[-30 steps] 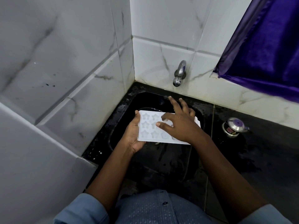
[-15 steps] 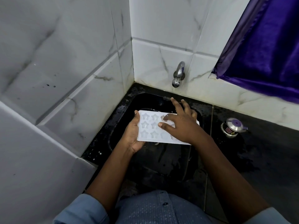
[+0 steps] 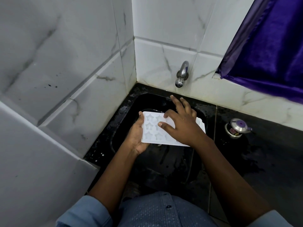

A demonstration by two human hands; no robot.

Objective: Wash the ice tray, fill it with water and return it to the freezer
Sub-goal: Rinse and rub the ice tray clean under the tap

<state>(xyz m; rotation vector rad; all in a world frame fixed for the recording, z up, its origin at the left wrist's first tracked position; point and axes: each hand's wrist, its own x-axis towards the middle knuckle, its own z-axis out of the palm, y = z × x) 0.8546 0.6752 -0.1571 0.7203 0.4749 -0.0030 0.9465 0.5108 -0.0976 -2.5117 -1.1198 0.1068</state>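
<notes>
Ice tray: a white ice tray (image 3: 150,129) with star-shaped hollows, held level over the black sink (image 3: 172,163), hollows facing up, near the middle of the scene.
Left hand: the left hand (image 3: 136,137) grips the tray's left end, with the palm under it and the thumb up along the left edge; the fingers below are hidden by the tray.
Right hand: the right hand (image 3: 182,126) lies flat on top of the tray's right half with its fingers spread and nearly straight. It grasps nothing. The thumb tip and forefinger tip touch the tray's upper face, and the other fingers reach past the far edge towards the wall.
Tray cover: the right hand hides most of the tray's right half, so only its far right corner shows.
Sink: set into a dark counter (image 3: 270,164) in the corner of the tiled walls (image 3: 65,66); its inside looks wet.
Tap: a metal tap (image 3: 181,74) sticks out of the far wall, above and beyond the tray, apart from both hands.
Tin: a small metal tin (image 3: 237,128) with a purple-topped lid stands on the counter to the right of the sink, well apart from the tray.
Curtain: a purple curtain (image 3: 270,46) hangs at the far right.
Clothing: a blue shirt (image 3: 155,210) at the near edge.
</notes>
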